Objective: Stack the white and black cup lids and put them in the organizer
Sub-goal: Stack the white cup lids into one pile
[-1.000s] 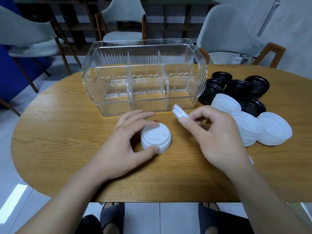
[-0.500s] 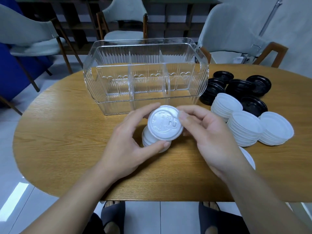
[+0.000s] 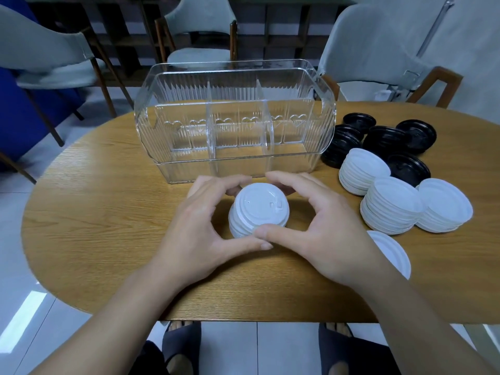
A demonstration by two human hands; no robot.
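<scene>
Head view shows my left hand (image 3: 200, 234) and right hand (image 3: 322, 234) curled from both sides round a short stack of white lids (image 3: 258, 211) standing on the bench (image 3: 108, 226), thumbs meeting at its near edge. The clear organizer (image 3: 235, 120) lies just beyond the stack, its middle compartment straight ahead. Both grips sit equally near, so I judge a lift forward and over the front wall comes next.

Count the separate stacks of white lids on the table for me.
4: one stack between both hands, three grouped at right. A loose white lid sits behind the right wrist.
</scene>
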